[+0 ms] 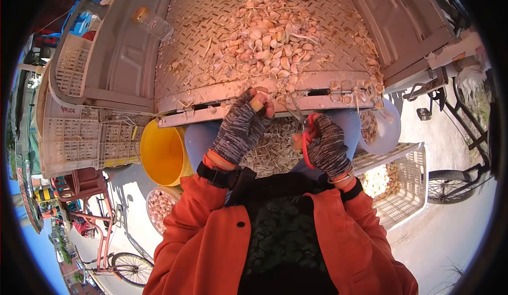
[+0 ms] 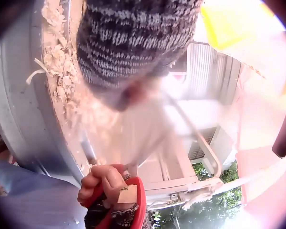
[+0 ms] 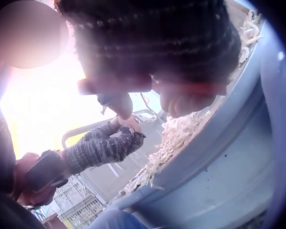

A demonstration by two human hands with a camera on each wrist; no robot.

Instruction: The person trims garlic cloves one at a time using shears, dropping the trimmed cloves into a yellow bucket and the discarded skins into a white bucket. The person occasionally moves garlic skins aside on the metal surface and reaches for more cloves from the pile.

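Item: garlic bulb (image 1: pixel 257 103), pinched in left hand (image 1: pixel 241 131) at the near edge of the truck bed (image 1: pixel 185 41), below the garlic heap (image 1: pixel 272 38). Right hand (image 1: pixel 327 146), fingers curled through red scissors (image 1: pixel 307 136), just beside. Best practice, as judged: trim close, blades clear of fingertips. Both wrists bent inward, gloved.

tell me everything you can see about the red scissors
The red scissors have bright red loop handles of what looks like plastic and slim grey metal blades. The right hand, in a knit fingerless glove, grips the handles, fingers through the loops. The blades point up and left toward the left hand, above the blue tub. Whether the blades are parted is unclear.
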